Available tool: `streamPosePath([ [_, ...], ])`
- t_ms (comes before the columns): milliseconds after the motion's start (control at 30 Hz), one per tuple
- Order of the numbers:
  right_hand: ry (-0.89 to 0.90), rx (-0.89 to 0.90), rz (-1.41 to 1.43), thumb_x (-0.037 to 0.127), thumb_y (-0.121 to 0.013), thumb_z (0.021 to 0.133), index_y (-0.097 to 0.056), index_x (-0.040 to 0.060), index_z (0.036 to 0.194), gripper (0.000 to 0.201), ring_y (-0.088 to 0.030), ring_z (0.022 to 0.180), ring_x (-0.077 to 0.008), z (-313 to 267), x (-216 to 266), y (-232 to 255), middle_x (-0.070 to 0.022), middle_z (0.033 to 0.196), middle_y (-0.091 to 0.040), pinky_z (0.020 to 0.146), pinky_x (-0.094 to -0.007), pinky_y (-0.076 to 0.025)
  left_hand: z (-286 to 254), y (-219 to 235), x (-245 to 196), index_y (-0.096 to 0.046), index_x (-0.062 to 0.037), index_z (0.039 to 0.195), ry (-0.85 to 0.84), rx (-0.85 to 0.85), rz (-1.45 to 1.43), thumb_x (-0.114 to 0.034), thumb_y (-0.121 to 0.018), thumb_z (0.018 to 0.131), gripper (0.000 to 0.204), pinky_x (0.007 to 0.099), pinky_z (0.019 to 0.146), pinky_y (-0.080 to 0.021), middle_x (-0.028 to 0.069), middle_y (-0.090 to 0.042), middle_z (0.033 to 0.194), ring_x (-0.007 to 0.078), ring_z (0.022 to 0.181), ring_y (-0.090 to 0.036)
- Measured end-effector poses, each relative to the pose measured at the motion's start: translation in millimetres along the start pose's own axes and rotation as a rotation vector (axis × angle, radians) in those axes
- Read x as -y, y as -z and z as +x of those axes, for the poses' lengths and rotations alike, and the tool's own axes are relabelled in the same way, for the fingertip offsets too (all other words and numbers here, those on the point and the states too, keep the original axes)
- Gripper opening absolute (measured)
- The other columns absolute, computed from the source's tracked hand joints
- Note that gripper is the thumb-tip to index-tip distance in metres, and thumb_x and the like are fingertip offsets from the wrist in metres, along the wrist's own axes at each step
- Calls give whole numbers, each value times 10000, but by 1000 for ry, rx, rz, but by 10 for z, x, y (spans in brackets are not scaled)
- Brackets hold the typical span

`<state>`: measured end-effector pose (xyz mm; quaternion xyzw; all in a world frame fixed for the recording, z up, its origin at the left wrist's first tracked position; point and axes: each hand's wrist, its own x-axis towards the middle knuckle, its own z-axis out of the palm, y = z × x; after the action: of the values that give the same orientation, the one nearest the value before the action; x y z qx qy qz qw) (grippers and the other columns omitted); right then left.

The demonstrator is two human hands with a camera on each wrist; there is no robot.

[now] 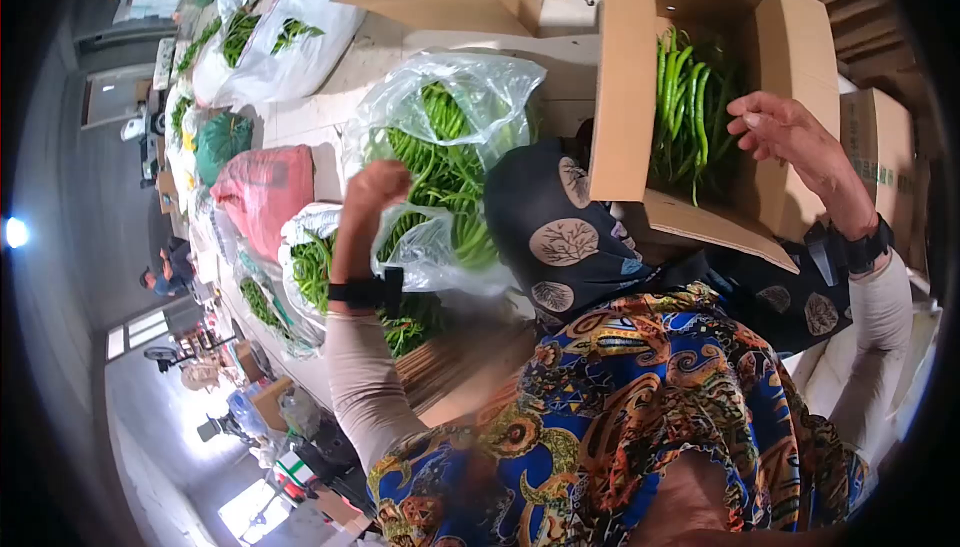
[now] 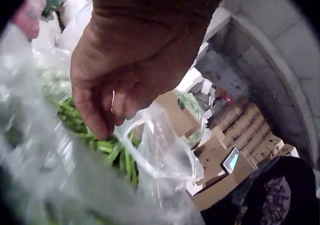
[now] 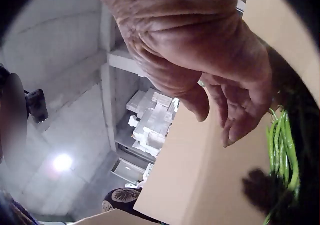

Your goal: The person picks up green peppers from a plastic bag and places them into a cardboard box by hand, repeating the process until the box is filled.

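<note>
My left hand [image 1: 380,184] [image 2: 135,60] hovers at a clear plastic bag [image 1: 500,77] [image 2: 167,152] of long green peppers [image 1: 435,162] [image 2: 105,147]. Its fingers are loosely bent beside the bag's edge, with no pepper visible in them. My right hand [image 1: 790,142] [image 3: 200,60] is above the right side of an open cardboard box [image 1: 622,77] [image 3: 200,170], fingers slightly bent and apart, holding nothing visible. Inside that box green peppers [image 1: 685,97] [image 3: 283,150] lie side by side, to the left of the hand in the head view.
Another open box [image 1: 430,9] stands at the top. White sacks [image 1: 305,42] with peppers, a red sack [image 1: 268,197] and a green sack [image 1: 222,147] lie left of the bag. A closed carton [image 1: 875,147] is at the right. A person [image 1: 175,267] is far off.
</note>
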<state>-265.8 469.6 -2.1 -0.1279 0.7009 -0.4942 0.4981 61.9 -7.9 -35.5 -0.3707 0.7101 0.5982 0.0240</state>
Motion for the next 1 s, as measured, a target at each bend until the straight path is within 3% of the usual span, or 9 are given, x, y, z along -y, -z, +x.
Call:
streamPosePath([
  [67, -20, -2, 2, 310, -548, 936, -573, 66, 1150, 326, -544, 877, -109, 5, 29, -14, -47, 1015, -595, 770, -245, -447, -162, -169, 283, -577, 10, 1143, 75, 109, -177, -208, -576, 905, 323, 304, 839, -520, 109, -652, 1021, 181, 922, -638],
  [100, -21, 7, -8, 310, -548, 936, -573, 66, 1150, 326, -544, 877, -109, 6, 41, -27, -47, 1015, -595, 770, -245, -447, -228, -368, 308, -616, 5, 1054, 95, 65, -86, -236, -616, 861, 309, 265, 671, -499, 38, -644, 877, 125, 809, -621],
  [200, -34, -17, 1, 316, -544, 942, -575, 77, 1146, 316, -540, 871, -95, 23, 18, -26, -37, 996, -591, 765, -232, -439, -309, -445, 577, -643, -5, 1013, 93, 166, 285, -270, -590, 869, 307, 319, 663, -506, 64, -677, 911, 188, 815, -650],
  [367, -42, -46, 10, 331, -548, 940, -573, 85, 1153, 326, -535, 865, -85, 27, -21, -7, -29, 995, -589, 759, -226, -434, -608, 23, 1183, -669, -41, 961, 377, 244, 1374, -268, -533, 846, 289, 494, 764, -494, 222, -661, 952, 433, 868, -622],
  [500, -49, -39, 4, 344, -558, 936, -576, 89, 1149, 333, -536, 850, -82, 42, -39, 21, -29, 988, -590, 745, -221, -436, -875, 258, 1581, -672, -53, 950, 385, 256, 1308, -231, -531, 831, 256, 503, 788, -496, 231, -660, 951, 431, 904, -623],
  [567, -50, -28, -5, 348, -562, 935, -575, 90, 1149, 336, -536, 847, -82, 54, -46, 22, -30, 987, -590, 740, -218, -436, -905, 28, 1295, -676, -53, 946, 467, 49, 1257, -220, -531, 826, 252, 500, 791, -504, 221, -662, 986, 421, 944, -623],
  [733, -45, 1, 18, 352, -574, 930, -575, 94, 1155, 342, -541, 849, -82, 81, -74, 38, -30, 990, -591, 735, -216, -440, -757, -235, 1102, -670, -52, 903, 392, -40, 1311, -216, -512, 836, 238, 518, 768, -495, 220, -661, 911, 428, 886, -623],
  [800, -41, -6, 12, 351, -575, 929, -578, 99, 1155, 338, -542, 849, -81, 67, -65, 33, -28, 990, -593, 736, -216, -441, -684, -312, 1056, -651, -45, 843, 184, -107, 1161, -207, -516, 823, 212, 517, 728, -488, 219, -652, 831, 422, 822, -620],
  [1000, -38, -16, 7, 350, -576, 931, -584, 108, 1155, 329, -544, 847, -81, 71, -80, 40, -26, 987, -599, 738, -216, -442, -385, -389, 1042, -638, -43, 822, 3, -267, 954, -186, -527, 789, 185, 489, 679, -482, 210, -645, 762, 401, 758, -625],
])
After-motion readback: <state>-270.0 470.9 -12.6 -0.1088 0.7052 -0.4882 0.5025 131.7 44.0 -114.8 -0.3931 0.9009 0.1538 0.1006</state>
